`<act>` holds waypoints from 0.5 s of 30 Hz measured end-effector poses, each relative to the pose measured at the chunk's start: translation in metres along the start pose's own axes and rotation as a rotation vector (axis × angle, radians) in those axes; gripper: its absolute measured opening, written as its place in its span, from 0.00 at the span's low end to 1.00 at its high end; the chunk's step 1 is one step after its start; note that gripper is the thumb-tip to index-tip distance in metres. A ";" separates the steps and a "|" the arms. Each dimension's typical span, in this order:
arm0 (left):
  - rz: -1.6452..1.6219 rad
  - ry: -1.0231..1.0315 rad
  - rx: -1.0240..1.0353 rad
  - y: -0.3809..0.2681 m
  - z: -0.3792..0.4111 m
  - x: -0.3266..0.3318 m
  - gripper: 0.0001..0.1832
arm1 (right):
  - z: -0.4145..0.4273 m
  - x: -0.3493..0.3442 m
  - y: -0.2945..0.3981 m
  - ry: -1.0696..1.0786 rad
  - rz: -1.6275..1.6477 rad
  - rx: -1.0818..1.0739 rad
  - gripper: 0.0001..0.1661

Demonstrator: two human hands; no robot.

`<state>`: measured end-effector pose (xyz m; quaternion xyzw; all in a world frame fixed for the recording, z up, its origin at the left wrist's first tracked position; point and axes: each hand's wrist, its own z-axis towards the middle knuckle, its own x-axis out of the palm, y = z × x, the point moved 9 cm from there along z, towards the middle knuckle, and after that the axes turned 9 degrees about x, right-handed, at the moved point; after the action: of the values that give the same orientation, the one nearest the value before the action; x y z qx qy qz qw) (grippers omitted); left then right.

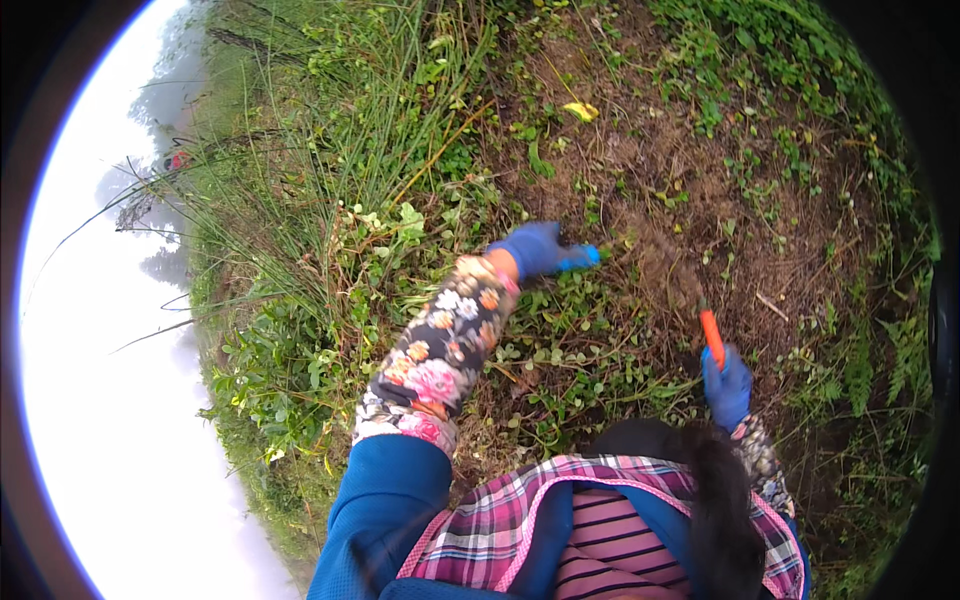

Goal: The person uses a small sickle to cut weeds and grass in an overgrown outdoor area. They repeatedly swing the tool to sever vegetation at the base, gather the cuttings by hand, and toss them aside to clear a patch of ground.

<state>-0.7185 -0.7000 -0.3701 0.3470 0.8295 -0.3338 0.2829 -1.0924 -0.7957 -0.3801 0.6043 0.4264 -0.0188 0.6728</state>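
My left hand (534, 250), in a blue work glove with a lighter blue coated part, reaches over low green leafy plants (559, 307). Its fingertips lie at the edge of the leaves, and whether they pinch any stems is unclear. At the right, my right hand (727, 388), gloved in blue too, grips the orange handle (712, 337) of a hand tool. The tool's head is blurred against the brown ground and cannot be made out. A floral sleeve (442, 345) covers my left forearm.
Dry, scraped soil (645, 165) with scattered stems spreads ahead, with a yellow leaf (581, 112) on it. Tall grass (337, 135) stands at the left, fern fronds (900, 360) at the right. A small red thing (178, 160) shows far off near misty trees. A plaid apron (495, 525) covers my front.
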 end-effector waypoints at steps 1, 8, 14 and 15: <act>0.115 0.090 -0.025 -0.036 -0.012 0.016 0.62 | 0.006 -0.012 -0.003 -0.029 -0.048 -0.030 0.13; 0.549 0.151 -0.116 -0.022 -0.016 0.082 0.25 | 0.084 0.091 0.071 0.528 -0.100 0.062 0.24; 0.452 0.207 -0.127 -0.012 -0.025 0.075 0.15 | 0.050 0.058 0.016 0.436 -0.232 0.082 0.24; 0.536 0.049 0.001 -0.005 -0.028 0.085 0.14 | 0.018 0.022 -0.010 0.398 -0.270 0.095 0.23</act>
<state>-0.7803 -0.6491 -0.4111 0.5622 0.7146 -0.2389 0.3409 -1.0737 -0.8026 -0.4026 0.5647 0.6260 -0.0090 0.5378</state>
